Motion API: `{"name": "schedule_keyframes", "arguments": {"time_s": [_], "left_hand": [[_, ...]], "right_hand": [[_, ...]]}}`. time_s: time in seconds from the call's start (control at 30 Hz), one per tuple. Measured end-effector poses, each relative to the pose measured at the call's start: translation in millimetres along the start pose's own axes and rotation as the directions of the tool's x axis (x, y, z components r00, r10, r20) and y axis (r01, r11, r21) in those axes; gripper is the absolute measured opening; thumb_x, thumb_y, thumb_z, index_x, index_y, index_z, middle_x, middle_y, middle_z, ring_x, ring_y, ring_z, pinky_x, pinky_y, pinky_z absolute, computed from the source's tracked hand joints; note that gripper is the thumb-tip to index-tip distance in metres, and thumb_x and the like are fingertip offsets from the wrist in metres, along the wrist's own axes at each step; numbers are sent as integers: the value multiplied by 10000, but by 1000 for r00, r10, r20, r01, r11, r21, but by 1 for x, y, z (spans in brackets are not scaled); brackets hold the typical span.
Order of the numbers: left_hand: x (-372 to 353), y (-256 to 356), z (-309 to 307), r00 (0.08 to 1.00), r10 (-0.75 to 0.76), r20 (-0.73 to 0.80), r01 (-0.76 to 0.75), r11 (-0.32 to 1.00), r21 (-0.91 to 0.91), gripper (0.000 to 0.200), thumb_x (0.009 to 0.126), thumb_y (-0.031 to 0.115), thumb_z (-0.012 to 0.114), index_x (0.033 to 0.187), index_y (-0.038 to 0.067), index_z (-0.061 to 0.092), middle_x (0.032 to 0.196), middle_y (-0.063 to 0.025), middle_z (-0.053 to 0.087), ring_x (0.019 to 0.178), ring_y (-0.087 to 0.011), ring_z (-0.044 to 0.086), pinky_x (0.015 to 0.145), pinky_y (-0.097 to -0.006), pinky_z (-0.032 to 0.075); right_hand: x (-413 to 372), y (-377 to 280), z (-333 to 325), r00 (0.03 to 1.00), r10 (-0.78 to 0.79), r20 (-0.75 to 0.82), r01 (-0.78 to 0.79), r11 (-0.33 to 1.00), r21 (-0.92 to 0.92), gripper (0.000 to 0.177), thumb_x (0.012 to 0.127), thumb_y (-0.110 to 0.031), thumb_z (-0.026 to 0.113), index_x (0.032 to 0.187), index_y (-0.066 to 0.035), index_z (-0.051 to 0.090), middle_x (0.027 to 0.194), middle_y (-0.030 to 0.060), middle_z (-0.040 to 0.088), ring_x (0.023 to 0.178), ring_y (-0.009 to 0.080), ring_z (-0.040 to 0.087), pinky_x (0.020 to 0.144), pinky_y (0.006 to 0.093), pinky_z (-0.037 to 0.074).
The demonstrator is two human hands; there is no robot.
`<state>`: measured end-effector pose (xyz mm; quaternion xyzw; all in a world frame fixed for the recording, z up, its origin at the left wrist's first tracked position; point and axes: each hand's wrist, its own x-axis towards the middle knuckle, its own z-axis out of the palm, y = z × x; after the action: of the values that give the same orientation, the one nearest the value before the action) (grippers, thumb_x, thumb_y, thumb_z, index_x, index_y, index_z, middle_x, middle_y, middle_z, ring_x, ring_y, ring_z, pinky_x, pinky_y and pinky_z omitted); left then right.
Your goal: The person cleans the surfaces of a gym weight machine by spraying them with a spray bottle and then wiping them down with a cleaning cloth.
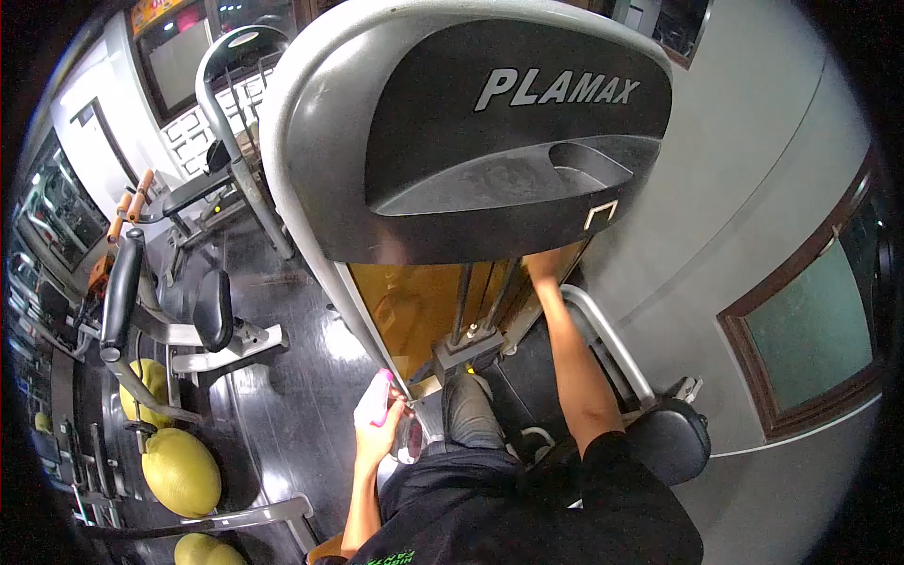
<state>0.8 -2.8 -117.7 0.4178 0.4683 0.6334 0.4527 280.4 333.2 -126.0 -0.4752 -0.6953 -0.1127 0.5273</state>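
The grey-and-black weight machine fills the middle, its rounded hood forming a broad edge above both hands. To its right, the grey wall leaves a narrower space, partly taken by a bent metal tube and a black pad. The widest open room is the dark floor left of the machine, reaching to yellow balls farther left; the lowest ball is cut off by the view's edge. An amber panel sits under the machine's hood, beside upright rods whose tops are hidden.

The right hand reaches under the hood's right side; its fingers are hidden, so I cannot tell whether its grip is closed. The left hand, near the machine's lower left edge, has its grip clamped around a white-and-pink object. That object's long axis stands steeply, slightly tilted, its pink upper end pointing toward the machine; its lower part is covered by the hand.
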Motion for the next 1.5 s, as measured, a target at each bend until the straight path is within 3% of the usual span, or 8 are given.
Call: {"name": "schedule_keyframes", "arguments": {"time_s": [0.07,0.3,0.57,0.87,0.97,1.17,1.3,1.5], "left_hand": [[-2,-6,-3,1000,-17,-1,17,1000,4,428,840,-58,572,1256,-37,474,921,-73,567,753,-163,605,654,-298,553],[-5,0,-7,999,-47,-18,47,999,5,394,844,-55,569,1229,-36,492,921,-86,570,748,-166,611,664,-298,553],[-2,-1,-3,1000,-26,-16,26,999,47,338,850,-47,566,1184,-35,511,920,-85,577,742,-157,612,682,-302,549],[-2,2,-3,999,-49,10,49,998,34,234,849,-40,571,1080,-38,533,901,-83,585,740,-167,623,677,-302,545],[-1,6,-1,998,-55,-13,55,998,30,196,848,-33,577,1040,-35,539,892,-80,588,737,-168,626,678,-302,541],[1,8,2,999,-41,35,37,993,111,162,834,-6,598,990,-25,561,871,-66,595,746,-143,614,680,-288,523],[8,4,12,987,69,145,-111,945,308,176,814,9,622,981,-19,573,866,-64,602,739,-125,602,684,-278,519],[22,14,34,955,-86,285,7,964,266,255,793,24,645,1036,-6,575,877,-67,611,787,-142,620,711,-289,515]], "right_hand": [[-43,-2,-1,831,443,336,-498,862,93,329,895,-189,499,1159,7,500,1064,218,590,1004,398,546,868,436,419],[-118,52,35,332,708,623,-941,202,273,459,862,-223,554,1276,-42,473,1206,197,562,1133,331,518,940,390,388],[16,-64,-29,966,233,-112,-209,958,195,355,814,-151,586,1126,7,532,1237,212,477,1111,387,453,947,440,348],[-146,1,1,768,301,566,-214,953,-217,521,746,-51,558,1232,-238,565,1137,225,501,1017,394,525,874,429,463],[-172,16,-2,345,772,534,-755,567,-331,435,782,-107,568,1217,-133,573,1114,187,614,1046,310,592,913,352,455],[-187,11,-41,532,716,452,-800,600,-7,427,814,-91,582,1238,-62,536,1179,163,596,1081,288,575,927,349,428],[-195,-23,-81,404,769,495,-749,-33,662,476,878,-112,549,1327,-25,413,1247,115,529,1086,206,541,921,323,426],[-241,-69,-152,316,698,643,-421,-504,754,446,913,-272,487,1294,-46,444,1240,85,528,1132,244,507,986,394,388]]}}
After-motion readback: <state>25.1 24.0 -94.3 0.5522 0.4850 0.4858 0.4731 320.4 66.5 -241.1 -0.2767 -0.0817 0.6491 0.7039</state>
